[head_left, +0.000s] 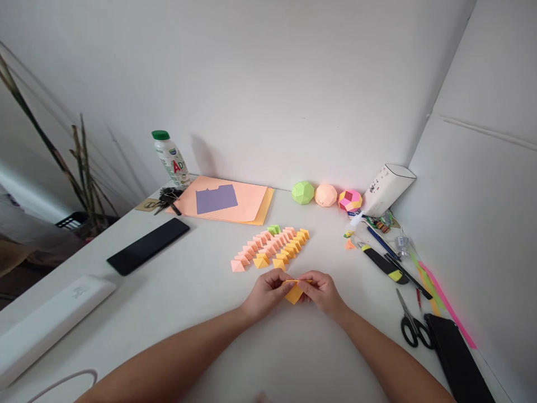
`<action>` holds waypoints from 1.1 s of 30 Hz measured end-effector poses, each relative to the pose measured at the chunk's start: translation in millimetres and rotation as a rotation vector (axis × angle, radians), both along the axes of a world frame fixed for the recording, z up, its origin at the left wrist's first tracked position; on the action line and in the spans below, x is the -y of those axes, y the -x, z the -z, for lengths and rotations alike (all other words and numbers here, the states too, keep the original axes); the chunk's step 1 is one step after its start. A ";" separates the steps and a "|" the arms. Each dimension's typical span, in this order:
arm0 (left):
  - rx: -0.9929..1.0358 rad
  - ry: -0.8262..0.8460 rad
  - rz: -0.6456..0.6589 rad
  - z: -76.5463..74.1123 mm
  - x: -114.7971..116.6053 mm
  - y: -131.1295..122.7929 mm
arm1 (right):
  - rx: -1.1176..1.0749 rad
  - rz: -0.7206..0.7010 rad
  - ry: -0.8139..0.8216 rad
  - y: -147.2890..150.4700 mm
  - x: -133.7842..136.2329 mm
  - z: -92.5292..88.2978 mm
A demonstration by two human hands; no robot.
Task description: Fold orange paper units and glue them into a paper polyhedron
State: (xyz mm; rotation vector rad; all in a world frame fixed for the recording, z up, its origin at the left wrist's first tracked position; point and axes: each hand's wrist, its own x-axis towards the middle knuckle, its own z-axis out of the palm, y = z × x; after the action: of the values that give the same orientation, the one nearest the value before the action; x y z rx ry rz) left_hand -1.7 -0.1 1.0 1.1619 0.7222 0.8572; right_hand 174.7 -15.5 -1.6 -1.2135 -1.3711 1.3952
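Our left hand (268, 291) and right hand (325, 292) pinch orange paper (294, 295), apparently mid-fold, near the folded pieces (273, 245); we judge the next move needs even pressing.

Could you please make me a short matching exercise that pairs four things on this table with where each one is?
Things:
1. Small orange folded-paper piece
2. Round light-green faceted paper ball
3. White bottle with a green cap
4. Metal scissors with black handles

Places:
A. Beside the long black rectangular object, on the right
B. At the left end of the row of three paper balls
C. Between the fingers of the left hand and right hand
D. Near the back-left corner of the large peach paper sheet

Pairs: 1-C, 2-B, 3-D, 4-A
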 end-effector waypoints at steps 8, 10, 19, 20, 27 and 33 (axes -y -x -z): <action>-0.007 0.037 0.000 -0.5 1.0 0.6 | -0.013 0.010 0.016 0.9 -0.4 -2.1; -0.030 0.044 -0.021 1.7 0.8 1.1 | -0.019 0.011 0.020 0.9 -0.5 -2.4; -0.095 -0.115 -0.220 -1.7 4.6 2.0 | -0.003 0.006 0.050 -2.0 -1.9 -4.7; -0.095 -0.131 -0.218 -1.7 5.2 1.8 | -0.007 0.003 0.053 -2.1 -1.9 -4.1; -0.267 -0.210 -0.100 3.9 5.6 -0.3 | 0.007 -0.044 0.029 -0.6 -0.4 -3.7; -0.220 -0.170 -0.105 4.0 5.6 0.8 | -0.013 -0.072 0.021 -0.9 -0.2 -4.7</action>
State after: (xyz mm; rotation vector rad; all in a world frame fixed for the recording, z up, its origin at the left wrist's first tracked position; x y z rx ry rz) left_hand -2.4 -5.7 -2.9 1.3950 0.9102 0.9007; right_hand 175.5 -15.4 3.1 -1.1770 -1.4064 1.4684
